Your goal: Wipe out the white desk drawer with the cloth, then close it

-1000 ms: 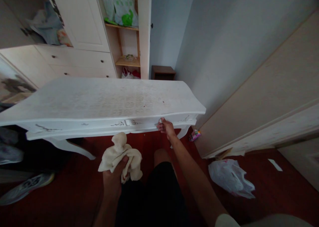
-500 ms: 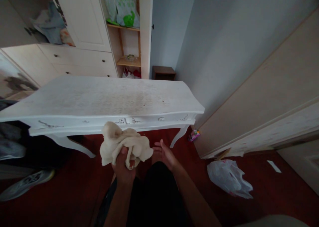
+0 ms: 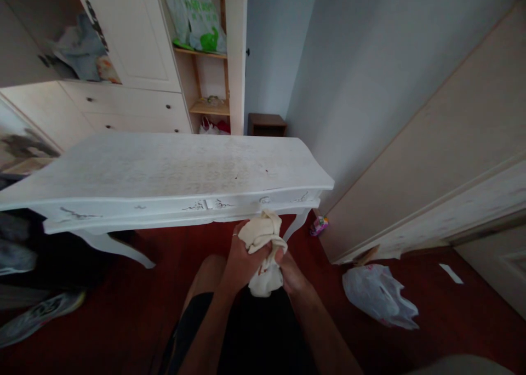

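A crumpled cream cloth (image 3: 263, 233) is gathered between my two hands, above my lap and just in front of the white table. My left hand (image 3: 243, 259) is closed round its left side. On the other side my right hand (image 3: 291, 270) grips the cloth, its fingers partly hidden in the folds. The lower end of the cloth hangs down and shows a small reddish mark. Behind it stands the white table (image 3: 176, 164), whose top carries greyish stains and a few dark specks. Carved ornaments run along its front edge.
A white cabinet (image 3: 135, 40) with shelves and bags stands behind the table. On the red floor at the right lies a white plastic bag (image 3: 378, 295); a small pink packet (image 3: 319, 225) is by the wall panel. A shoe (image 3: 41, 316) lies at lower left.
My left hand has carried the cloth to the right. My right hand, which was open and empty, has taken hold of it too. The view has shifted slightly.
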The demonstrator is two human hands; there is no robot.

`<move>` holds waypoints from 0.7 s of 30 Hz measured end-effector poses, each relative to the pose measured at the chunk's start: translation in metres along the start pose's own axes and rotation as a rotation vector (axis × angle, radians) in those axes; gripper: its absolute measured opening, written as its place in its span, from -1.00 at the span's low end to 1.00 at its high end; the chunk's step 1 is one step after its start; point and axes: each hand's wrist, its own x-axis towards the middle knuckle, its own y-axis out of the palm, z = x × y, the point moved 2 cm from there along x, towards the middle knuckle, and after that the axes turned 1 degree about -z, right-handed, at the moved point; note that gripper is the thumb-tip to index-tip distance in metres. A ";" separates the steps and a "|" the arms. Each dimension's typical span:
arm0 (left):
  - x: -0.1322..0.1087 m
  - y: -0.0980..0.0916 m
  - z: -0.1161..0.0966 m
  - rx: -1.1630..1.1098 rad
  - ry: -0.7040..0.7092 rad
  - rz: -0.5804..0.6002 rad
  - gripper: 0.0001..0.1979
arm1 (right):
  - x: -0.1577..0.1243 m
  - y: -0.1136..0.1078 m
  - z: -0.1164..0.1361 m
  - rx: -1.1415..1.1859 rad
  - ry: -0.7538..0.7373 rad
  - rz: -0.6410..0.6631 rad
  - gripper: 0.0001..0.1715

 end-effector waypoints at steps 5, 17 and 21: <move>0.005 -0.006 0.004 0.174 0.044 0.326 -0.20 | -0.002 -0.005 -0.010 0.047 0.029 -0.089 -0.07; 0.040 -0.041 -0.001 -0.206 0.078 0.377 -0.22 | 0.020 -0.059 0.053 -0.186 -0.117 -0.561 -0.29; 0.083 -0.086 -0.008 -0.187 0.184 0.059 -0.52 | 0.062 -0.110 0.089 -0.285 -0.398 -0.825 -0.29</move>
